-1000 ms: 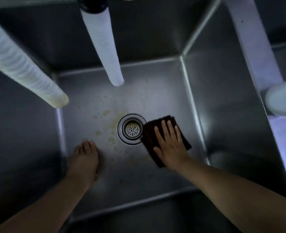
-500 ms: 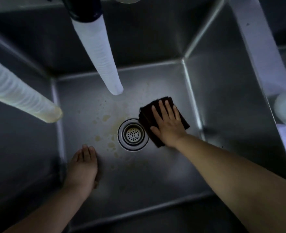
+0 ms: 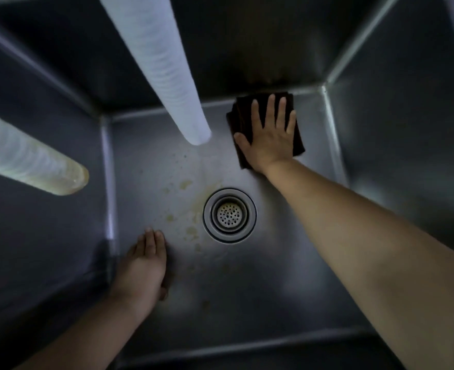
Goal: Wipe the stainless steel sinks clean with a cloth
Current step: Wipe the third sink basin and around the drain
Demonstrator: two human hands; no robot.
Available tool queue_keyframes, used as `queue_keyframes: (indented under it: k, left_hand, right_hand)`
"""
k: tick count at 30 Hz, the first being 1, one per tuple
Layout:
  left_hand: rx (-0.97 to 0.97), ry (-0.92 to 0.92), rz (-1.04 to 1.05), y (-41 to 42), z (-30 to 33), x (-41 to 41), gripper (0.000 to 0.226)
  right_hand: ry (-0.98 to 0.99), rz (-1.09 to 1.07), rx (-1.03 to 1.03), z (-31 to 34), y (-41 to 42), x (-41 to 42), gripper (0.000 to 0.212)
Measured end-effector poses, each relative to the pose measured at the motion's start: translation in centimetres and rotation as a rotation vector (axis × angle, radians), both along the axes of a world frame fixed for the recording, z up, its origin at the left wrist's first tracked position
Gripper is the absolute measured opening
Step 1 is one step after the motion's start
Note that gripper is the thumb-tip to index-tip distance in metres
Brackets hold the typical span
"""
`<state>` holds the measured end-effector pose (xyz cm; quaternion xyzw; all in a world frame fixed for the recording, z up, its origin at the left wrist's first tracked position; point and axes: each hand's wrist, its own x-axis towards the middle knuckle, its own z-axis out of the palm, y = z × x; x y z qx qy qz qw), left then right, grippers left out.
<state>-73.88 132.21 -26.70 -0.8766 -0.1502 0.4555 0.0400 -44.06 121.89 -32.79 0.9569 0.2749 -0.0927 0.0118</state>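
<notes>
- The dark brown folded cloth [image 3: 295, 140] lies flat on the floor of the deep stainless steel sink [image 3: 380, 145], in the far right part of the basin, its top edge touching the seam where the back wall meets the floor.
- The right hand [image 3: 270, 140] presses down on it with the palm, fingers straight and spread apart, thumb out to the side; nothing is curled round the fabric, so friction alone keeps it under the hand.
- The left hand [image 3: 144, 265] rests flat on the sink floor near the left wall, fingers together and straight, holding nothing; to my eye it is just a brace.
- The cloth looks soft, light and limp, folded into several layers. I'd guess it slides easily over smooth steel and bunches or unfolds if pushed from one edge, so a flat palm over its middle seems the best hold; pinching a corner would let the rest trail.
- Yellowish-brown stains [image 3: 191, 231] are scattered left of the round perforated metal drain [image 3: 229, 214], well apart from the cloth, so that patch looks not yet wiped.
- Two pale ribbed hoses hang into the basin: the whiter one [image 3: 167, 68] ends just left of the cloth, and the yellowed-tipped one [image 3: 33, 161] is at far left. A leftward sweep could pass under the whiter hose.
</notes>
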Motion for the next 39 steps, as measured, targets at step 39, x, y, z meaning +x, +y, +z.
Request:
queue_keyframes:
  k: [39]
  left_hand:
    - [-0.071,-0.13,0.105,0.5,0.0,-1.2,0.118]
  right_hand:
    - [-0.017,-0.343,0.117,-0.1,6.2,-2.9,0.074]
